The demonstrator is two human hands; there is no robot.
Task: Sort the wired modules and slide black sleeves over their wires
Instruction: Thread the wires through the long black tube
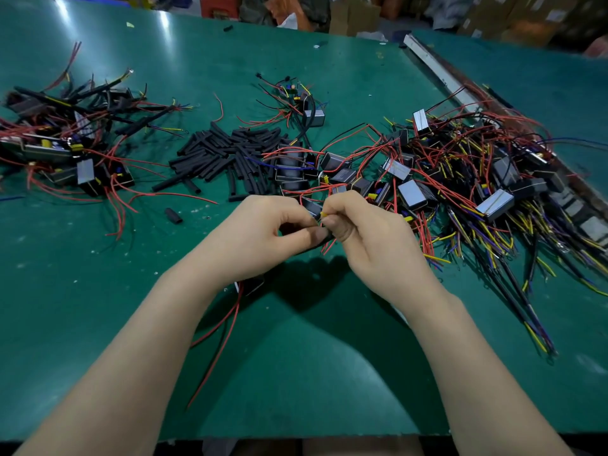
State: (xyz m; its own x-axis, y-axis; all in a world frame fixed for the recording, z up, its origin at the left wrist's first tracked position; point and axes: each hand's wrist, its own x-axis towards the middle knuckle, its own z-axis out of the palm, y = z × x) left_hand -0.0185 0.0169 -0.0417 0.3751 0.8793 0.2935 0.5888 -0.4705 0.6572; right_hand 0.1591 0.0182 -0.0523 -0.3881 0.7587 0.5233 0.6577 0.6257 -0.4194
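A wide green work table [98,291] fills the view, seen from above by a person whose 2 bare forearms reach in from the bottom edge. The green mat is scuffed and dotted with pale specks, with bright streaks of reflected light near its far left.

The hands meet just in front of the middle of the table. The left hand [263,240] has its fingers curled, thumb and fingers pinching a short black sleeve [320,241] at its near end. The right hand [368,238] is also curled, pinching thin wire ends [324,214], one tipped yellow, at the mouth of that sleeve. Red and black wires [227,327] trail down from under the left wrist onto the mat; whatever they join to is mostly hidden beneath the hand.

Beyond the hands lies a loose heap of black sleeves [227,156]. One stray sleeve piece [173,215] lies apart, to the left of the hands. To the right spreads a large tangle of unsleeved modules [460,179], small grey-and-black boxes with red, yellow, blue and black wires. At the far left sits a second pile of modules [65,139], many of its wires wrapped in black sleeves.

A pale metal strip [437,69] runs diagonally along the table's right side. Behind the table, the room is blurred: stacked cardboard boxes [355,14] and orange and red shapes.
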